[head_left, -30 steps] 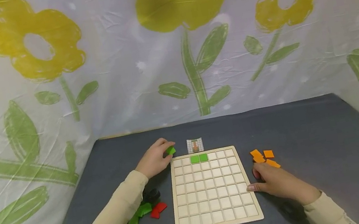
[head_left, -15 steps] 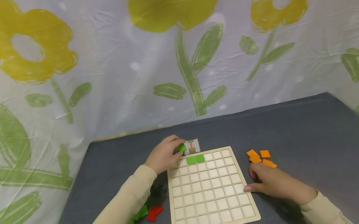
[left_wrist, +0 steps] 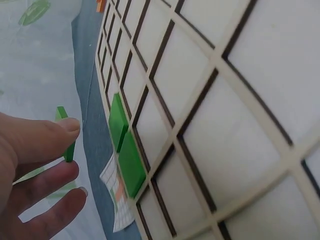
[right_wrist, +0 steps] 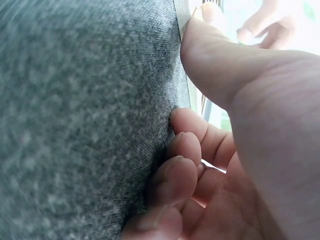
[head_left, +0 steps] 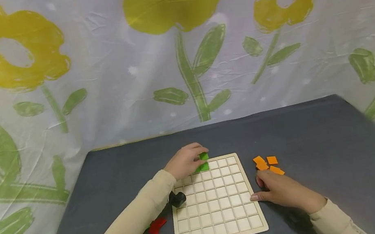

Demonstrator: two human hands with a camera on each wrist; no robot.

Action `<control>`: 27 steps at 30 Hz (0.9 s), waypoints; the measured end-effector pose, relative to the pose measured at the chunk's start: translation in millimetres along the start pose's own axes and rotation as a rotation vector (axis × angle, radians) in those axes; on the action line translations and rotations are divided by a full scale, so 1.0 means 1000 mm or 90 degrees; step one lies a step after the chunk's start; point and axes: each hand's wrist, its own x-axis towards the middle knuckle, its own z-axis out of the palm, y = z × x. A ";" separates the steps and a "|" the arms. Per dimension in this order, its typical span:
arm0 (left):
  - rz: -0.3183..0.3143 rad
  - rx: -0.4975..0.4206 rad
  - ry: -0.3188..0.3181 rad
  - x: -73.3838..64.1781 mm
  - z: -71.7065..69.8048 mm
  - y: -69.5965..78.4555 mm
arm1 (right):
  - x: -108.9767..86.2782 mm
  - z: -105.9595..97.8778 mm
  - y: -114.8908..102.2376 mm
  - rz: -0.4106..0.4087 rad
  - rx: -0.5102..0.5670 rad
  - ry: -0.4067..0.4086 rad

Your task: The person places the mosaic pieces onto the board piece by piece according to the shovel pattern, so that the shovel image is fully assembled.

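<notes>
My left hand (head_left: 184, 161) pinches a green square tile (left_wrist: 70, 150) between thumb and fingers, close over the far edge of the wooden grid board (head_left: 222, 194). Two more green tiles (left_wrist: 131, 165) sit side by side in the board's far row, partly hidden by that hand in the head view. My right hand (head_left: 283, 190) rests at the board's right side. Its thumb (right_wrist: 210, 60) lies on the board's edge, and the other fingers bend loosely against the dark cloth. Nothing is held in it.
Several orange tiles (head_left: 272, 160) lie beyond my right hand. Red tiles (head_left: 156, 225) lie left of the board, with green ones mostly hidden by the left sleeve. A small printed grid card (left_wrist: 120, 205) lies past the board's far edge. A black device (head_left: 177, 199) shows under the left wrist.
My left hand has moved right with the green tile, from beyond the board's far left corner to over its far row, now covering the card. The right hand has stayed at the edge.
</notes>
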 end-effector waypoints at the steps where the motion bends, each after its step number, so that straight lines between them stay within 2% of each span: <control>1: 0.002 -0.003 -0.003 0.001 0.001 0.001 | 0.000 0.000 0.000 0.002 0.001 -0.001; 6: 0.005 -0.026 -0.022 0.005 0.009 0.005 | 0.000 0.001 0.000 0.017 -0.004 -0.005; 12: 0.008 -0.013 -0.046 0.008 0.016 0.007 | -0.001 0.002 0.000 0.018 -0.003 -0.009; 18: 0.023 -0.022 -0.044 0.007 0.023 0.005 | 0.001 0.000 -0.002 0.020 0.000 -0.016; 27: 0.011 -0.019 -0.048 0.010 0.025 0.008 | 0.000 -0.001 -0.001 0.027 -0.011 -0.005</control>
